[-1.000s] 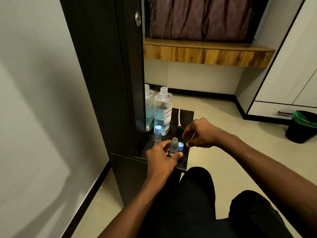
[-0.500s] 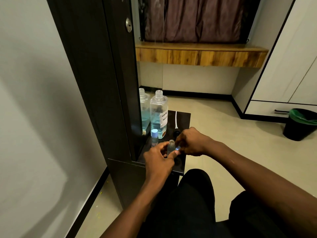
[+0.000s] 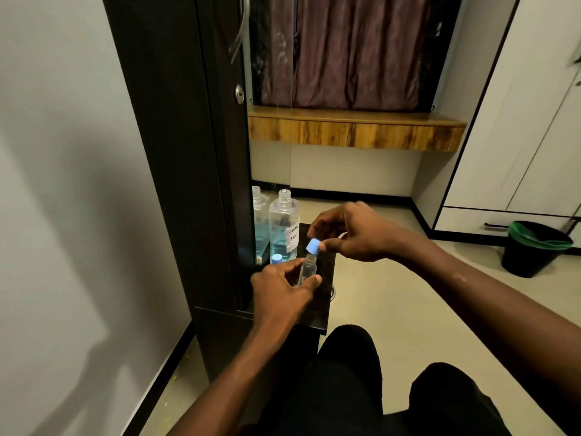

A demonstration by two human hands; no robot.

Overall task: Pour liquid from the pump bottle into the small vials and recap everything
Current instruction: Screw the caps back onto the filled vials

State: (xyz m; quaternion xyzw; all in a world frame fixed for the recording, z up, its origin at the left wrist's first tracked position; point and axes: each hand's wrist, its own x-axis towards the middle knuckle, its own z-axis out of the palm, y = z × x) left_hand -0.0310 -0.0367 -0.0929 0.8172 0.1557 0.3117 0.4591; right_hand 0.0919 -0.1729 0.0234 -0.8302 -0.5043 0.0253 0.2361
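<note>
Now the blue cap is off the counter: my right hand pinches it onto the vial, which my left hand grips at the open pump bottle's five o'clock. Recapping underway.

Bottle and door block left — floor free right.
</note>
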